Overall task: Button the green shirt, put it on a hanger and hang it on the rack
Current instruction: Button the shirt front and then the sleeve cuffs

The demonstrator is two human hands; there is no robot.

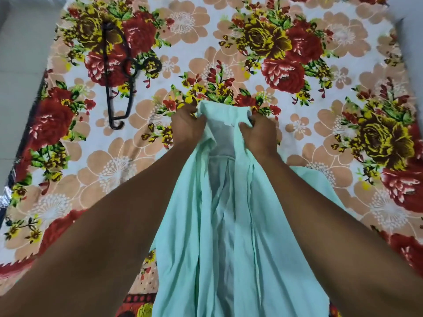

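The pale green shirt (229, 225) hangs lifted over the bed, its front open and its inside facing me. My left hand (186, 126) grips the shirt's top edge on the left side. My right hand (259, 133) grips the top edge on the right side. Between the hands the collar area (223, 115) is stretched out. The lower shirt drops toward me and out of the bottom of the view. A black hanger (114, 72) lies flat on the bed at the upper left, apart from both hands, its hook pointing right.
The bed is covered by a floral sheet (297, 110) with red, yellow and peach flowers. Grey floor (20, 65) runs along the bed's left edge. A pale wall or surface (412, 42) shows at the far right. No rack is in view.
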